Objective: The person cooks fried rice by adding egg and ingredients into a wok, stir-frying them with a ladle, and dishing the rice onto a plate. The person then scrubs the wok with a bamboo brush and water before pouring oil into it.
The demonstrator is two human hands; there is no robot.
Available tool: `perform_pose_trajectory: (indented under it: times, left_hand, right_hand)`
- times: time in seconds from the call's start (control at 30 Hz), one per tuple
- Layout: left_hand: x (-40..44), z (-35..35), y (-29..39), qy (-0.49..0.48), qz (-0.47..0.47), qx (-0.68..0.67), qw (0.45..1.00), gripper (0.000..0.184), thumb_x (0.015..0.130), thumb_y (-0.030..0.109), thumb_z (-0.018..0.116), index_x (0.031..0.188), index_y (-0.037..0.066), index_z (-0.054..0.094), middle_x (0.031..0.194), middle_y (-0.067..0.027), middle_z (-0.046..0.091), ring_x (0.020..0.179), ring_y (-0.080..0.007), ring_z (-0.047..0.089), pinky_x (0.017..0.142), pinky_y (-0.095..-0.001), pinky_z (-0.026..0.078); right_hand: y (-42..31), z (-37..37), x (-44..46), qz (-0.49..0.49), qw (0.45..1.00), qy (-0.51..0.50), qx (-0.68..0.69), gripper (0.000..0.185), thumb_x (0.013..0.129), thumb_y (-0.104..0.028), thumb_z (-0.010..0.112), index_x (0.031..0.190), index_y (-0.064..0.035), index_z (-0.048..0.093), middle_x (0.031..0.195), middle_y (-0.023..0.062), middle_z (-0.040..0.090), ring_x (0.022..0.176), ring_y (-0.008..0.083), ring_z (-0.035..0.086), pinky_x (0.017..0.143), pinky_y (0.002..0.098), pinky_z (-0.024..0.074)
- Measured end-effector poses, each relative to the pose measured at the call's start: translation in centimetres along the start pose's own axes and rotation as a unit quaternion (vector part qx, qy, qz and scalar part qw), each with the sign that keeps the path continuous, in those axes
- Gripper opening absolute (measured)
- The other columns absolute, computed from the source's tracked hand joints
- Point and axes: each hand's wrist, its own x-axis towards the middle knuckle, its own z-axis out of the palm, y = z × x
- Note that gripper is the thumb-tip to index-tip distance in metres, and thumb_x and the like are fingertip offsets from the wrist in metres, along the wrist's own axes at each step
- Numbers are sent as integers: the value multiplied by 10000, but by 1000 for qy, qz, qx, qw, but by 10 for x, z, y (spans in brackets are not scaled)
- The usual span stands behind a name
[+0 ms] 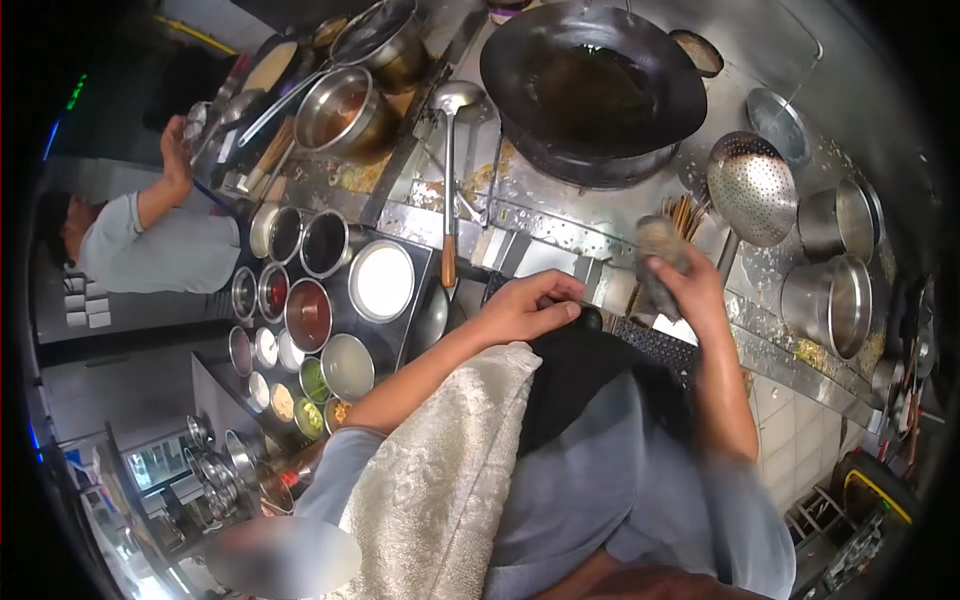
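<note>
My right hand [690,285] is closed round a greyish-brown rolled cloth [658,250] just below the wok's right side. Thin bamboo-like sticks [684,216] stand beside the cloth. My left hand [535,306] is at the counter's front edge, fingers curled, thumb near the fingertips; what it holds, if anything, is hidden. Above my hands a large black wok [595,85] with dark liquid rests on the stove. A ladle [449,180] with a wooden handle lies left of the wok. To the right is a perforated strainer [752,190].
Steel pots [838,305] stand at the right. Several seasoning containers, one with white contents [382,281], fill the left side. Steel pots [345,112] sit at the upper left. Another person [160,230] is at the far left, one arm raised.
</note>
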Motion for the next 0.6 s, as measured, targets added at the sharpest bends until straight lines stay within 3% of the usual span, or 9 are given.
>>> perform_pose_trajectory:
  times: [0.1, 0.2, 0.23, 0.27, 0.33, 0.4, 0.43, 0.47, 0.6]
  left_hand:
    - [-28, -19, -20, 3, -27, -39, 999, 359, 1005, 136, 663, 1330, 2, 587, 1245, -98, 670, 1171, -153, 624, 1021, -315, 488]
    - [-55, -37, -57, 32, -42, -73, 996, 367, 993, 149, 681, 1322, 10, 596, 1225, -105, 679, 1157, -162, 633, 1011, -318, 491]
    - [-64, -43, -67, 42, -52, -70, 995, 370, 986, 167, 692, 1315, 22, 606, 1206, -101, 690, 1138, -160, 640, 997, -316, 495]
    - [-73, -49, -76, 54, -62, -67, 994, 373, 978, 184, 703, 1308, 35, 615, 1186, -96, 701, 1118, -157, 647, 984, -315, 499]
    - [-87, -60, -85, 59, -78, -31, 995, 391, 973, 186, 703, 1308, 10, 605, 1182, -116, 695, 1119, -182, 654, 991, -323, 500]
    - [-95, -74, -83, 67, -92, 31, 993, 409, 969, 158, 703, 1315, -26, 586, 1181, -131, 679, 1130, -193, 648, 1004, -322, 494]
    - [-96, -81, -87, 112, -105, 66, 986, 447, 944, 192, 715, 1318, -16, 585, 1186, -162, 675, 1121, -241, 652, 997, -346, 498]
    - [-94, -88, -95, 157, -117, 100, 975, 486, 920, 226, 726, 1322, -7, 584, 1192, -193, 671, 1113, -289, 656, 991, -371, 503]
    - [-66, -113, -162, 292, -92, 171, 937, 562, 861, 228, 726, 1343, -9, 562, 1239, -259, 615, 1136, -405, 608, 1005, -451, 480]
  right_hand:
    - [-11, 51, 9, 69, 935, -203, 282, 575, 850, -280, 786, 1289, 53, 621, 1141, 126, 721, 1006, 220, 684, 913, 346, 531]
    - [12, 98, 35, 49, 934, -271, 225, 602, 839, -232, 779, 1328, 64, 590, 1153, 110, 710, 1060, 202, 667, 953, 337, 513]
    - [11, 107, 47, 54, 943, -295, 144, 581, 844, -240, 774, 1314, 54, 601, 1211, 161, 703, 1138, 251, 661, 1004, 360, 490]
    - [10, 121, 57, 23, 962, -271, -3, 529, 858, -237, 754, 1286, 40, 615, 1189, 166, 704, 1121, 272, 663, 995, 374, 489]
    - [12, 155, 69, -39, 934, -205, -292, 429, 885, -230, 714, 1231, 13, 643, 1144, 175, 705, 1087, 313, 667, 976, 404, 489]
    - [24, 184, 66, -140, 888, -102, -426, 325, 906, -218, 664, 1166, -24, 660, 1067, 175, 688, 1048, 337, 647, 942, 429, 482]
    - [30, 197, 63, -190, 850, -48, -488, 277, 916, -212, 638, 1133, -42, 668, 1028, 174, 680, 1029, 349, 636, 925, 441, 479]
    - [40, 206, 49, -255, 845, -3, -470, 213, 925, -183, 586, 1087, -75, 671, 963, 135, 641, 996, 328, 609, 898, 435, 464]
    - [61, 227, 45, -344, 866, 15, -363, 235, 902, -133, 587, 1110, -57, 662, 1057, 142, 630, 1065, 339, 588, 964, 460, 454]
